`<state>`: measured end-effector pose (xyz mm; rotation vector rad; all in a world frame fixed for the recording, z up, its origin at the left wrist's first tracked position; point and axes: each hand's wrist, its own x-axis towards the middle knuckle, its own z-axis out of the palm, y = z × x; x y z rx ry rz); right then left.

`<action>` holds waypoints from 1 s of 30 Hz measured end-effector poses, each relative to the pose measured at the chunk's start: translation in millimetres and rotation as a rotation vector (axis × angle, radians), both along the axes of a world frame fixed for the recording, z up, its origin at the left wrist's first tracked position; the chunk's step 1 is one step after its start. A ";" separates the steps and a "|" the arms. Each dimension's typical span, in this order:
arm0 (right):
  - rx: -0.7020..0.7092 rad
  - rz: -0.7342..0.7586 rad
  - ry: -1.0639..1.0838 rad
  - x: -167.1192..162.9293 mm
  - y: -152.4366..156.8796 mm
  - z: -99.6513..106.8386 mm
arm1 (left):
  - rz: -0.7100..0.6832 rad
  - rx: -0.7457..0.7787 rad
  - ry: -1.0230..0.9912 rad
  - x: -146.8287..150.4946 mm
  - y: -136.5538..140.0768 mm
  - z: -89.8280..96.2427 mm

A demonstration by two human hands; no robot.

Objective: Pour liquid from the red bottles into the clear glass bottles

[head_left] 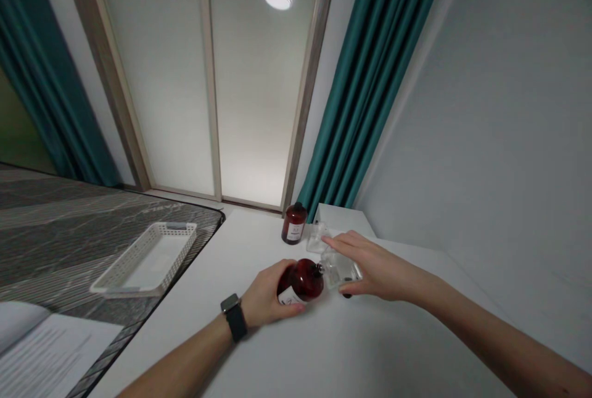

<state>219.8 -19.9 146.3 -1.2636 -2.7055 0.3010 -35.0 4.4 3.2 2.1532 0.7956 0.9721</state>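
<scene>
My left hand (pixel 267 292), with a dark watch at the wrist, is wrapped round an amber bottle (pixel 309 279) with a white label. The bottle is tilted over to the right, its neck at the mouth of a clear container (pixel 340 267). My right hand (pixel 370 262) grips that container from the right side, thumb below and fingers above. A small black piece (pixel 348 295) shows by my right thumb. Just beyond, a second clear container (pixel 317 239) stands partly behind my right fingers. Another amber bottle (pixel 295 223) with a black top stands upright farther back. Any liquid is hard to make out.
Both hands work over a white table (pixel 222 281). To the left, a white perforated basket (pixel 152 262) and an open book (pixel 50 348) lie on a dark patterned surface (pixel 102 225). A white box (pixel 346 216) sits by the teal curtain (pixel 361 89) and the grey wall.
</scene>
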 end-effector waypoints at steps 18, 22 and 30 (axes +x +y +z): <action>0.039 0.029 0.013 1.0 3.4 -0.2 | -0.016 -0.050 -0.032 2.6 -0.9 -4.5; 0.043 0.031 0.006 1.1 3.4 -0.1 | -0.017 -0.053 -0.028 2.4 -1.2 -3.9; 0.093 0.054 -0.003 0.3 3.2 -1.4 | -0.035 -0.066 -0.057 3.5 -1.0 -4.6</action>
